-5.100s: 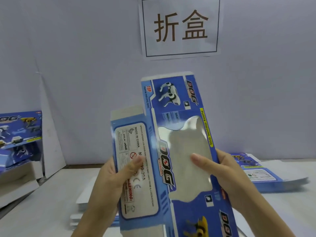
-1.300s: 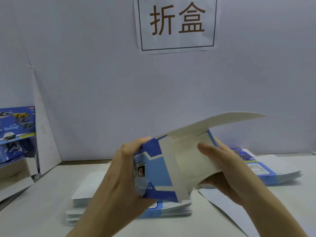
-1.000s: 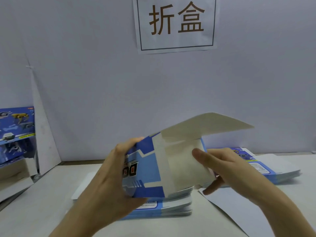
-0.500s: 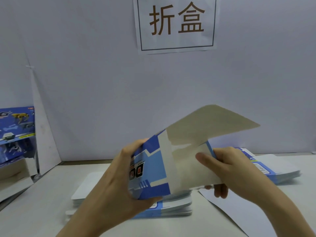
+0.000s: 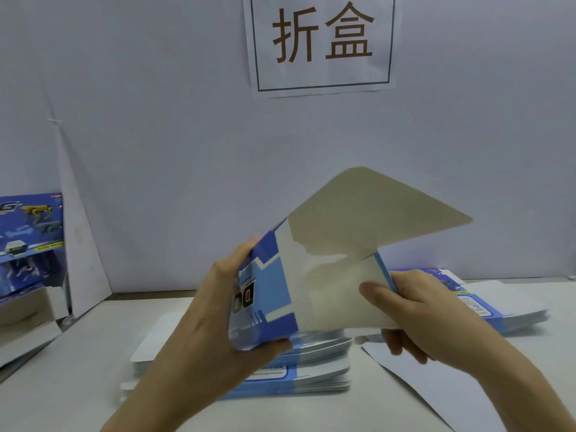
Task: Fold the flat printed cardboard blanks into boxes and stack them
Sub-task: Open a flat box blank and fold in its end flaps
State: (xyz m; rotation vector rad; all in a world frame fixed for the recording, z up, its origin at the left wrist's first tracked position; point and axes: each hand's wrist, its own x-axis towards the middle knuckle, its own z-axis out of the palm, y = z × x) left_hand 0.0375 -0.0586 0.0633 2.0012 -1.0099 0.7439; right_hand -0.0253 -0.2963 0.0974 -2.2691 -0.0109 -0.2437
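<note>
I see a bare left hand point(image 5: 218, 322) and a bare right hand point(image 5: 420, 313), each on a bare forearm point(image 5: 168, 388); the right thumbnail point(image 5: 368, 288) is short and plain.

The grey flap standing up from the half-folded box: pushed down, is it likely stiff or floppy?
Probably stiff: the flap juts out flat and unsupported, without sagging. It would likely hinge at its crease on the box rather than bend midway. The box seems light: the left hand and right hand hold it up by its ends.
</note>
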